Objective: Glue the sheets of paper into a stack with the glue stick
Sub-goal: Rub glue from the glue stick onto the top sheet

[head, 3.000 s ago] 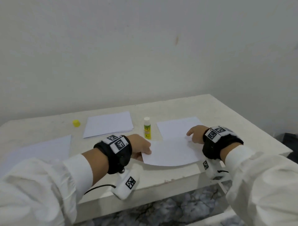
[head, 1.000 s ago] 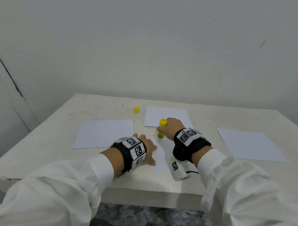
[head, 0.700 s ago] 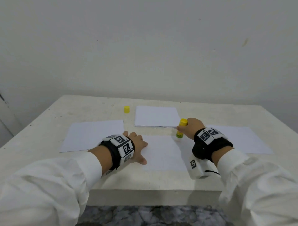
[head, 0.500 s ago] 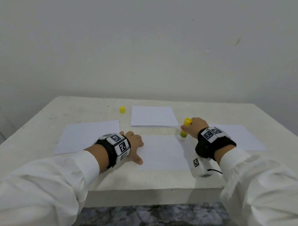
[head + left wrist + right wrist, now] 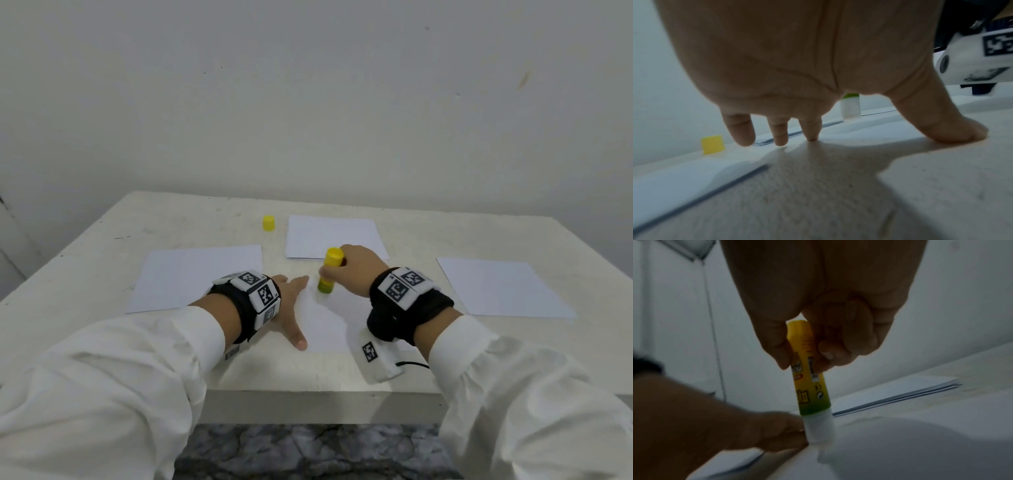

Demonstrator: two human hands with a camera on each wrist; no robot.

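A white sheet (image 5: 337, 323) lies on the table (image 5: 445, 236) in front of me. My left hand (image 5: 291, 308) rests flat on its left edge, fingers spread, with the thumb (image 5: 953, 129) pressing down. My right hand (image 5: 352, 270) grips the yellow-green glue stick (image 5: 328, 274) upright, its white tip down on the sheet near the far left corner, close to my left index finger. In the right wrist view the glue stick (image 5: 809, 378) sits between thumb and curled fingers, tip on the paper. The yellow cap (image 5: 269, 223) stands apart at the back.
A stack of white sheets (image 5: 334, 236) lies just behind the glue stick. A single sheet (image 5: 198, 274) lies on the left and another sheet (image 5: 503, 287) on the right. The table's front edge is right under my wrists. A plain wall stands behind the table.
Three seconds ago both hands held the sheet while the stick stood alone. My right hand now grips the stick and has slid it from the sheet's far right corner to the far left.
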